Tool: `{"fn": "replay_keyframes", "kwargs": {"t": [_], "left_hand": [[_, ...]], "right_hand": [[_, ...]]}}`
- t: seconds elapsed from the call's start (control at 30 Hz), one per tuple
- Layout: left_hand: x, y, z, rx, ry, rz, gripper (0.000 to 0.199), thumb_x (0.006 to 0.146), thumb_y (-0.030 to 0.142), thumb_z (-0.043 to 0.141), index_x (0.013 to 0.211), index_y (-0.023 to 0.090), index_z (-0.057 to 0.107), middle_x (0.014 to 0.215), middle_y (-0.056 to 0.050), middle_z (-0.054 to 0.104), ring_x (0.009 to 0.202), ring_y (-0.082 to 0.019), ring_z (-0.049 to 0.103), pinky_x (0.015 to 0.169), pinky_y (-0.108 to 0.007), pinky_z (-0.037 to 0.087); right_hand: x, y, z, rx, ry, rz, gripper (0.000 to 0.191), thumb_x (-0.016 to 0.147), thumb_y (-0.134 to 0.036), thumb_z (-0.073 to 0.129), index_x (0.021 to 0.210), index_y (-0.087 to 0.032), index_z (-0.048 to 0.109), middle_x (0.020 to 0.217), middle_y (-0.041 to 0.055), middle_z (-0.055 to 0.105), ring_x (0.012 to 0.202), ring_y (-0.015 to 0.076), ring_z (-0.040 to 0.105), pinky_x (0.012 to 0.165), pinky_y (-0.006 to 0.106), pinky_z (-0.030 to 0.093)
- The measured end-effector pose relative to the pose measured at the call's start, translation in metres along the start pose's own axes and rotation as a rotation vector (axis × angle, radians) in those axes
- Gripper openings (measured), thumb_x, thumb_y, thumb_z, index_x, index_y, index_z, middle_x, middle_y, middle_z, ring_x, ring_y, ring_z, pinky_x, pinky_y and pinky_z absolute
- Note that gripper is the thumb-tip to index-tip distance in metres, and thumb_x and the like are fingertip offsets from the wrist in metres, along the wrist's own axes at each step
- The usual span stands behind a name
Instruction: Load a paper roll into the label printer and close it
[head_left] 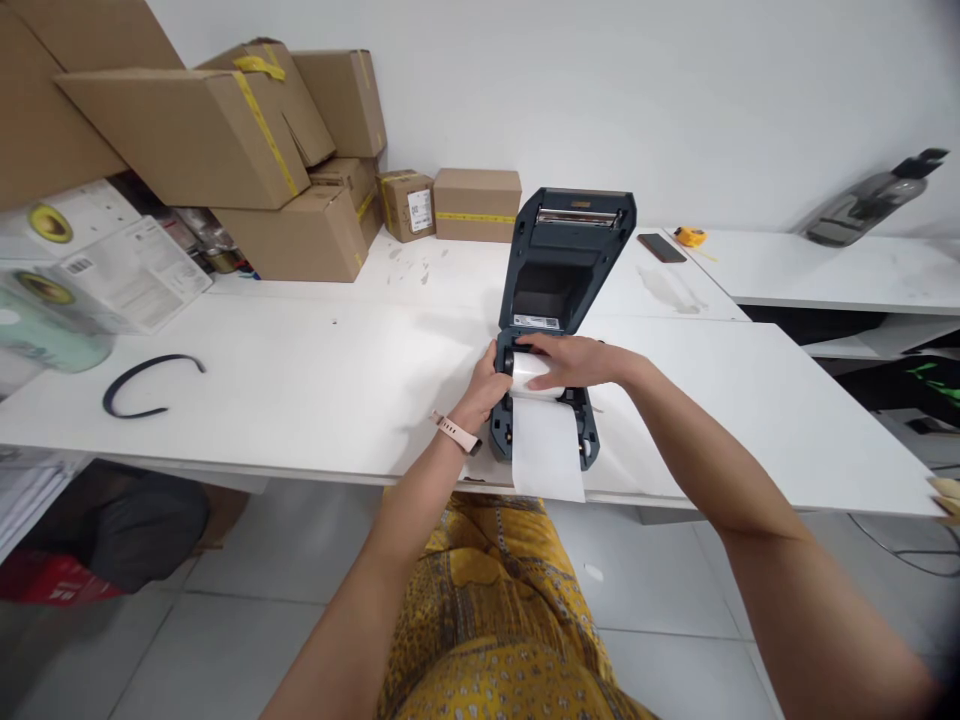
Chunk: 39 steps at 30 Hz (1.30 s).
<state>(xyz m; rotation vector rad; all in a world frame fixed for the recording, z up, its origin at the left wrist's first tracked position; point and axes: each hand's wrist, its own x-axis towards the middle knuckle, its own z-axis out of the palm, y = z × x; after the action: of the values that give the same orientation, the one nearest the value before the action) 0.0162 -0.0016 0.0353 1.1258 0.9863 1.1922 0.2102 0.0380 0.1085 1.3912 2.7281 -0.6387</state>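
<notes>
A dark grey label printer [496, 437] sits near the table's front edge with its lid [564, 255] raised. Inside it lies a white label roll [536, 366], and a strip of its paper [547, 450] runs out over the front and hangs past the table edge. My left hand [486, 388] grips the printer's left side, the thumb reaching over the rim by the roll's end. From the right, my right hand [574, 362] lies over the roll with thumb and fingers curved around it. Part of the roll and its holder is hidden under that hand.
Cardboard boxes [300, 240] are stacked at the back left. A black headband [112, 385] lies at the left of the white table [360, 390]. Behind the printer to the right are a phone [661, 247] and a yellow tape measure [690, 237]. A bottle [862, 205] stands far right.
</notes>
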Motion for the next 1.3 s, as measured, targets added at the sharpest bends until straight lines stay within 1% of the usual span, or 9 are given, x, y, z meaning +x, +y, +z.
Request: {"fn": "replay_keyframes", "kwargs": {"t": [0.07, 0.23, 0.43, 0.57, 0.7, 0.9, 1.07, 1.2, 1.3], "left_hand": [[-0.002, 0.004, 0.002, 0.006, 0.003, -0.037, 0.067, 0.053, 0.005, 0.053, 0.117, 0.019, 0.065, 0.090, 0.000, 0.065, 0.084, -0.018, 0.060, 0.081, -0.030, 0.052], [-0.002, 0.008, 0.004, 0.031, 0.051, -0.056, 0.058, 0.048, 0.006, 0.048, 0.103, 0.018, 0.063, 0.079, 0.003, 0.056, 0.074, -0.014, 0.052, 0.073, -0.026, 0.047], [0.000, 0.005, 0.004, 0.001, 0.045, -0.029, 0.057, 0.048, 0.006, 0.051, 0.102, 0.018, 0.064, 0.081, 0.003, 0.060, 0.076, -0.015, 0.053, 0.074, -0.025, 0.046], [0.000, 0.003, 0.002, -0.024, 0.011, -0.021, 0.057, 0.046, 0.007, 0.050, 0.101, 0.019, 0.062, 0.081, 0.002, 0.059, 0.077, -0.015, 0.055, 0.070, -0.024, 0.045], [0.000, 0.001, 0.000, -0.065, 0.001, -0.022, 0.066, 0.047, 0.008, 0.051, 0.111, 0.019, 0.063, 0.086, 0.001, 0.062, 0.079, -0.016, 0.056, 0.069, -0.024, 0.046], [0.003, -0.005, 0.001, -0.071, 0.004, -0.060, 0.069, 0.055, 0.006, 0.063, 0.122, 0.020, 0.065, 0.092, -0.001, 0.069, 0.082, -0.018, 0.062, 0.080, -0.030, 0.054], [0.005, -0.006, 0.001, -0.058, 0.011, -0.052, 0.076, 0.056, 0.005, 0.063, 0.131, 0.019, 0.065, 0.102, -0.004, 0.072, 0.093, -0.020, 0.066, 0.090, -0.033, 0.055], [0.003, -0.003, 0.001, -0.046, -0.009, -0.037, 0.082, 0.057, 0.007, 0.062, 0.138, 0.018, 0.061, 0.107, -0.006, 0.072, 0.092, -0.020, 0.066, 0.090, -0.034, 0.056], [0.001, 0.001, 0.002, -0.046, -0.010, -0.048, 0.087, 0.057, 0.007, 0.061, 0.143, 0.017, 0.058, 0.109, -0.006, 0.073, 0.091, -0.020, 0.067, 0.087, -0.033, 0.057]], "right_hand": [[0.004, -0.006, 0.007, -0.124, -0.094, 0.054, 0.091, 0.083, -0.065, 0.069, 0.160, -0.024, 0.040, 0.147, 0.0175, 0.066, 0.128, 0.0420, 0.066, 0.103, 0.051, 0.053], [0.013, -0.020, 0.007, -0.198, -0.125, 0.122, 0.090, 0.081, -0.064, 0.069, 0.156, -0.020, 0.044, 0.142, 0.0201, 0.068, 0.128, 0.0451, 0.065, 0.102, 0.051, 0.051], [0.020, -0.016, -0.011, -0.001, -0.280, 0.079, 0.068, 0.068, -0.060, 0.079, 0.123, -0.023, 0.065, 0.127, 0.0113, 0.074, 0.116, 0.0386, 0.070, 0.094, 0.044, 0.056], [0.016, -0.005, -0.022, 0.156, -0.291, -0.010, 0.072, 0.064, -0.061, 0.082, 0.122, -0.022, 0.064, 0.131, 0.0107, 0.072, 0.119, 0.0366, 0.068, 0.097, 0.042, 0.056], [-0.005, 0.013, -0.030, 0.356, -0.193, -0.175, 0.081, 0.065, -0.059, 0.085, 0.132, -0.020, 0.061, 0.131, 0.0094, 0.071, 0.119, 0.0321, 0.067, 0.099, 0.039, 0.054], [-0.089, 0.049, -0.014, 0.789, 0.215, -0.402, 0.078, 0.060, -0.055, 0.092, 0.128, -0.027, 0.064, 0.126, 0.0111, 0.072, 0.114, 0.0330, 0.069, 0.100, 0.044, 0.055], [-0.144, 0.090, 0.027, 0.911, 0.381, -0.044, 0.079, 0.055, -0.058, 0.095, 0.124, -0.030, 0.068, 0.129, 0.0138, 0.073, 0.113, 0.0370, 0.070, 0.092, 0.045, 0.059], [-0.139, 0.124, 0.060, 0.941, 0.454, 0.177, 0.084, 0.058, -0.050, 0.095, 0.132, -0.027, 0.062, 0.135, 0.0136, 0.072, 0.126, 0.0364, 0.066, 0.104, 0.045, 0.055], [-0.123, 0.139, 0.075, 0.945, 0.441, 0.251, 0.092, 0.055, -0.050, 0.095, 0.135, -0.025, 0.060, 0.144, 0.0137, 0.067, 0.133, 0.0378, 0.063, 0.113, 0.049, 0.051]]}}
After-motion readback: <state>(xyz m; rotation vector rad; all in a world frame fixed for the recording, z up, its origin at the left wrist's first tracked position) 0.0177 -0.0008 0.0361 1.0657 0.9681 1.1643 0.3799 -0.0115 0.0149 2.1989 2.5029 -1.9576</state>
